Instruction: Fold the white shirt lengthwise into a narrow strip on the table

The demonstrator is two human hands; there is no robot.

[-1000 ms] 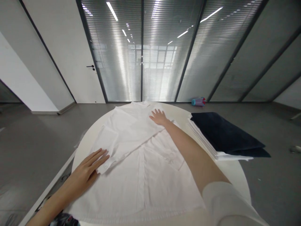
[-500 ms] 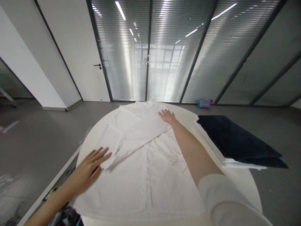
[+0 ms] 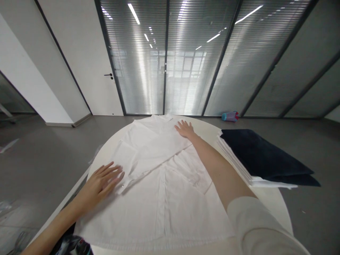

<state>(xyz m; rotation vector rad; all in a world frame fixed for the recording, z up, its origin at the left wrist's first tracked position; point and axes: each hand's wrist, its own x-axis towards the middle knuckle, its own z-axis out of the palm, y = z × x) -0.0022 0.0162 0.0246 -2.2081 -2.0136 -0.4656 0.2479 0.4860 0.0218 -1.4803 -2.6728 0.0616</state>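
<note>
Round white table (image 3: 268, 198), both hands flat, fingers spread: left hand (image 3: 102, 180) on shirt (image 3: 164, 184) cuff prob., right hand (image 3: 185, 129) nr collar

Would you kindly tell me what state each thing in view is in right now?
white shirt: spread flat on the table, one sleeve folded across its front
left hand: open, flat on the folded sleeve's cuff
right hand: open, pressing near the collar
stack of clothes: folded, dark piece on top
door: closed
bottle: lying on the floor
</note>
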